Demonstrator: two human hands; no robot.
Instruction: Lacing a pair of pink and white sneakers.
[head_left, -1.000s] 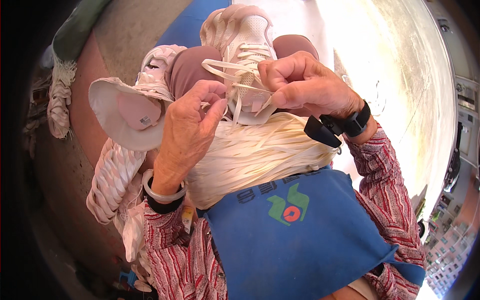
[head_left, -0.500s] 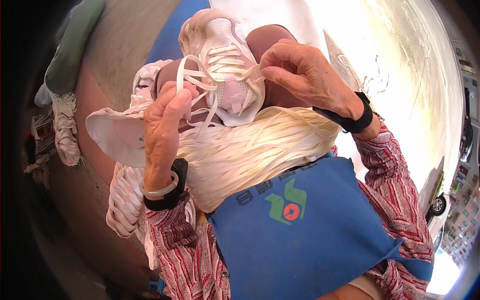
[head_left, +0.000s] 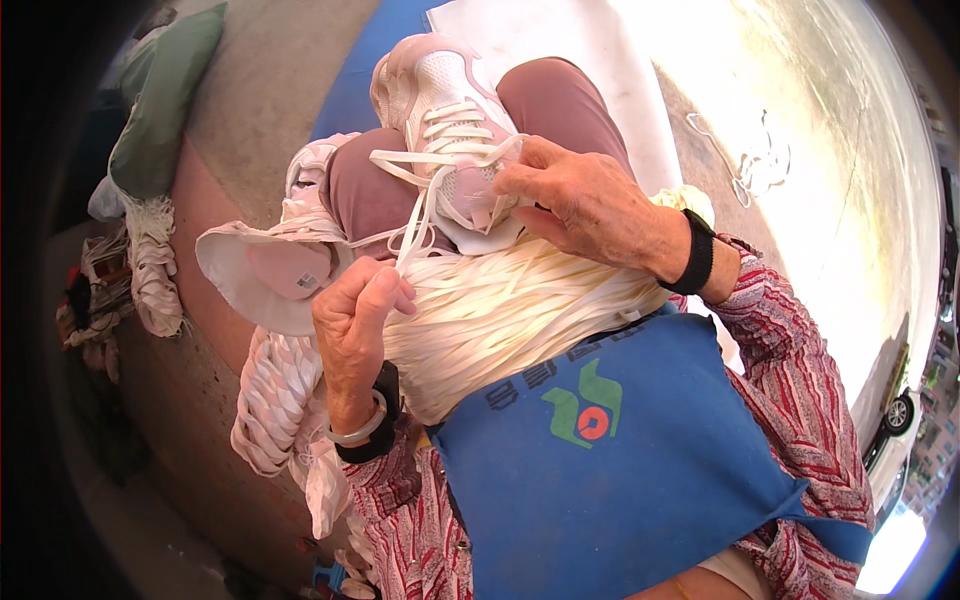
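A white and pale pink sneaker (head_left: 437, 78) rests between my knees, its toe away from me and its opening toward me. White shoelace (head_left: 420, 215) is threaded through its eyelets. My left hand (head_left: 352, 318) is closed in a pinch on one lace end, which runs taut down from the shoe's tongue. At the shoe's right side, my right hand (head_left: 600, 210) has its fingers curled by the collar, where the other lace length meets the fingertips. A thick bundle of cream laces (head_left: 500, 320) lies across my lap just below both hands.
A second sneaker (head_left: 308, 170) and an upper with a pale insole (head_left: 290, 268) lie left of my knee. White shoe pieces (head_left: 275, 405) hang below them. A green cushion (head_left: 170, 110) stands far left. Loose cord (head_left: 755, 170) lies on the floor at right. A blue apron (head_left: 620, 490) covers my lap.
My left hand has moved down toward me, pulling its lace straight where it was looped before. My right hand has shifted down closer to the shoe's collar. The view has shifted slightly.
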